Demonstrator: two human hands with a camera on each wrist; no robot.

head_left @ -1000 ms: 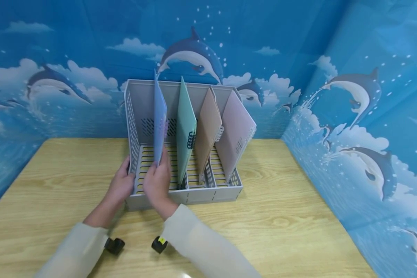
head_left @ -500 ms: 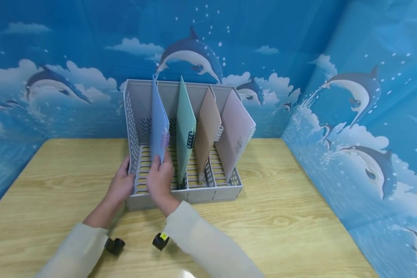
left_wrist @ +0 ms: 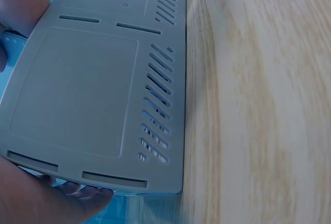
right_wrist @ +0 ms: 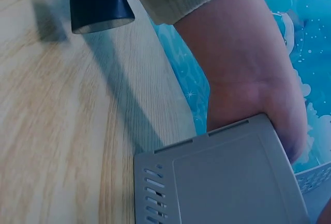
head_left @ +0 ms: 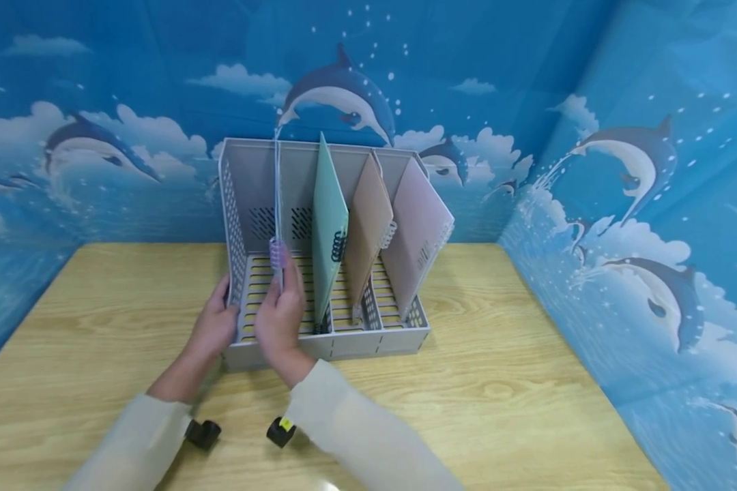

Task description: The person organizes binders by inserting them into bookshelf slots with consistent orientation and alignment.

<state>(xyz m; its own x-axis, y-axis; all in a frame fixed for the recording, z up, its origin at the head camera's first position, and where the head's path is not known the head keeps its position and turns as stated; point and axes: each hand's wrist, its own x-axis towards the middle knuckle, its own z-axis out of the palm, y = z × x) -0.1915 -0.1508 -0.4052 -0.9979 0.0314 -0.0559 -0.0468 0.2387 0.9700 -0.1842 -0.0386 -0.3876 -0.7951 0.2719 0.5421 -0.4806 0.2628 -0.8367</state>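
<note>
In the head view a grey slotted file rack [head_left: 356, 346] stands on the table, its walls perforated. My left hand [head_left: 213, 326] grips the rack's left side; in the left wrist view its fingers [left_wrist: 90, 199] lie along the edge of the grey panel. My right hand [head_left: 281, 317] reaches into the left section and pinches the lower front edge of a thin blue spiral notebook [head_left: 278, 191], just below its purple coil [head_left: 277, 253]. That notebook is upright and seen edge-on. To its right stand a green spiral notebook [head_left: 328, 225], a tan one [head_left: 368, 232] and a pink one [head_left: 414, 235].
The wood-grain table [head_left: 497, 395] spreads out around the rack. Behind and to the right hangs a blue dolphin-printed sheet [head_left: 178, 61]. Black wrist cameras [head_left: 203, 434] are worn on both sleeves.
The blue notebook first swung to show more of its left face, then turned back edge-on, with the right hand shifting slightly right and back. The left hand and the rack have stayed put.
</note>
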